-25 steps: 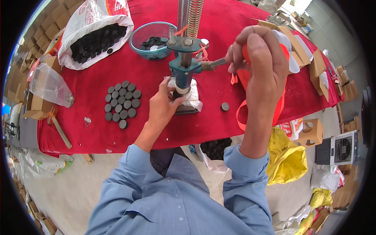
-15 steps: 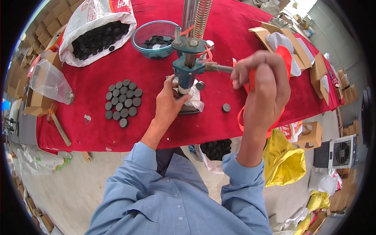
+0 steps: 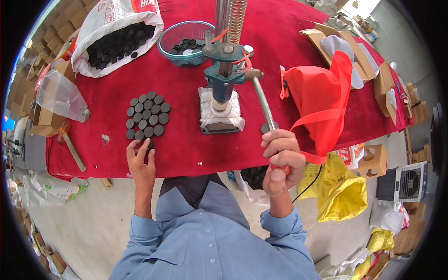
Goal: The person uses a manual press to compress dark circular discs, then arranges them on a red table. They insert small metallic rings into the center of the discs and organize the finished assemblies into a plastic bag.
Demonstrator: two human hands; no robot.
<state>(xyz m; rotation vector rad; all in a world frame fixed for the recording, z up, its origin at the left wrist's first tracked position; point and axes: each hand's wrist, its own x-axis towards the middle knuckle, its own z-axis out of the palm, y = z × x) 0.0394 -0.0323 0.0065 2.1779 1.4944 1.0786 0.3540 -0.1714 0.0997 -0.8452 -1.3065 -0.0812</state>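
At the near end of a cluster of black round caps [image 3: 148, 112], my left hand [image 3: 142, 163] has thumb and fingers closed around one black cap [image 3: 150, 145], partly hidden by the fingers. My right hand [image 3: 283, 161] is wrapped round the red-ended lever [image 3: 263, 103] of a green hand press [image 3: 223, 77], and the lever slopes down toward me. Below the press's ram, a whitish round piece [image 3: 220, 108] rests on the base [image 3: 221, 125], which is wrapped in white plastic. Another black round piece [image 3: 269, 127] lies behind the lever, partly covered.
A white sack [image 3: 86, 28] of black caps and a blue-green basket [image 3: 168, 57] stand at the back. To the right lie a red bag [image 3: 317, 84], a red cutter [image 3: 283, 84] and cardboard boxes [image 3: 382, 91]. A hammer [image 3: 73, 151] lies at left.
My left hand has left the press base and moved left and nearer, onto a cap of the cluster. My right hand has come down and toward me with the lever, uncovering the red bag.
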